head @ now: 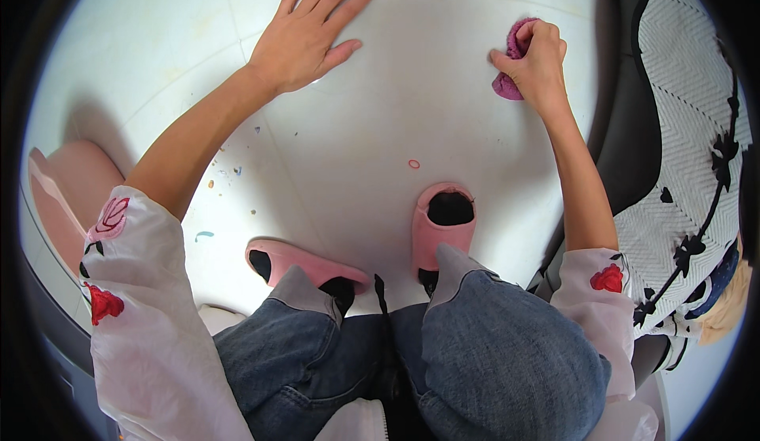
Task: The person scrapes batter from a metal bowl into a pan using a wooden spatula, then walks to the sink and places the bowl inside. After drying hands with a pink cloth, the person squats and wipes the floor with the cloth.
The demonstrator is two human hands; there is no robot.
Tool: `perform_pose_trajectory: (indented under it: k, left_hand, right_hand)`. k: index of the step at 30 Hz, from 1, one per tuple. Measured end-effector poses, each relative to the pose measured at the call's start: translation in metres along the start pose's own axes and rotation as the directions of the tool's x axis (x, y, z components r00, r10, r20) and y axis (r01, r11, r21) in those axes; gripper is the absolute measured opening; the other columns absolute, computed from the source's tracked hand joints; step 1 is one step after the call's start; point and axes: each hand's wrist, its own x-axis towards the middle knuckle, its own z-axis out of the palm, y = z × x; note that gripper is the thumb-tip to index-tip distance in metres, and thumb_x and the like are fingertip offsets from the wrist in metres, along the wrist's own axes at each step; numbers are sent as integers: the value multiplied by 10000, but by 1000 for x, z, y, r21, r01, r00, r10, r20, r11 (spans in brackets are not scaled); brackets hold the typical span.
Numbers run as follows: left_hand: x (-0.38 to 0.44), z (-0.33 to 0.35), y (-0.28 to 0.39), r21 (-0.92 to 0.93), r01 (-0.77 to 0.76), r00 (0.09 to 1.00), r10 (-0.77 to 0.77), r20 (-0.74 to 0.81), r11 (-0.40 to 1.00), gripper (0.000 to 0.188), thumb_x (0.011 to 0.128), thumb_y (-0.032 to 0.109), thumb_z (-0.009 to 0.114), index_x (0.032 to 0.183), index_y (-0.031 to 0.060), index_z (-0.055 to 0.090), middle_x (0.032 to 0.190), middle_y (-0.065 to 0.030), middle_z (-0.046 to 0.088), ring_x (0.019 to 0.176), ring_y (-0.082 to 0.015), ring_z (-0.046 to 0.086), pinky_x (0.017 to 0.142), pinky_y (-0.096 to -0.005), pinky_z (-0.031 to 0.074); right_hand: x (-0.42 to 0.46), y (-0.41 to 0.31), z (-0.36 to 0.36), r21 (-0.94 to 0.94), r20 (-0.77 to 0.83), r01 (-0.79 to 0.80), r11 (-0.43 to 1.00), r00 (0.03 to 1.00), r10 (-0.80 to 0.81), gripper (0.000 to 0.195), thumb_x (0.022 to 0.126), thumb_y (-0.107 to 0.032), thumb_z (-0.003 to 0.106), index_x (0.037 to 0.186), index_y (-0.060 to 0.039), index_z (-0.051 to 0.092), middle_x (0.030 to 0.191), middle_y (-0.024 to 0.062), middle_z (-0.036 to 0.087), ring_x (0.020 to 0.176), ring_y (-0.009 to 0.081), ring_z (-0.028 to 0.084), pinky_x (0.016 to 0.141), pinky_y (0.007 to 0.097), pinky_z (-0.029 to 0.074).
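Note:
On the white tiled floor (380,108), my left hand (306,31) rests palm down near the top, its fingers spread and nothing in its grasp. My right hand (537,64) grips a bunched purple cloth (507,87) against the floor, at the upper right. Part of the cloth is hidden under the fingers. A small red ring, perhaps a rubber band (414,164), lies on the floor between the hands and my feet. Small scraps and crumbs (237,171) are scattered below my left forearm, with a pale blue-green scrap (204,236) nearer to me.
My feet wear pink slippers (427,239). A pink plastic container (89,174) stands at the far left. Along the right side is black furniture (635,114) with a white, black-patterned cover (683,102). A dark, curved object (53,322) is at the lower left.

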Motion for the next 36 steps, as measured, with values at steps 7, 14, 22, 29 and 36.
perform_pose_trajectory:
  k: [7,14,22,29,36]
  left_hand:
    - [-1,1,-2,-2,-3,1000,3,-3,1000,551,914,317,468,1410,138,311,1459,-54,289,1332,-231,280,1105,-414,201]
    - [-2,3,-2,-4,-2,1000,2,14,1000,555,913,312,474,1413,140,303,1461,-52,286,1334,-229,277,1108,-413,198]
    - [-2,7,-7,2,14,999,-14,41,1000,562,913,324,468,1417,137,302,1465,-58,282,1337,-233,274,1108,-417,192]
    - [-3,1,-4,-33,24,998,-22,51,999,553,907,312,502,1400,130,330,1449,-66,304,1325,-228,290,1101,-411,205]
    - [10,-13,-15,-507,192,973,-229,-11,840,372,914,243,507,1251,85,496,1379,-104,382,1262,-276,352,1069,-390,265]
  right_hand:
    - [3,0,0,19,16,-44,999,999,44,401,613,-158,782,812,-61,448,918,56,469,887,237,417,685,390,462]
    - [0,1,1,-11,-1,-32,999,999,32,418,615,-161,785,847,-64,451,983,71,449,924,241,404,728,410,468]
    - [-17,8,-1,33,-230,145,989,964,-134,508,666,-236,802,1014,-39,489,1139,153,432,1010,305,399,864,421,409]
    - [-21,47,35,-191,-409,109,976,895,-180,387,863,-108,552,1238,-203,566,1261,154,421,1082,358,406,914,469,342]
    - [3,24,64,-47,-646,-171,984,757,101,262,888,-189,512,1110,-79,599,1162,184,462,1021,342,429,844,477,364]
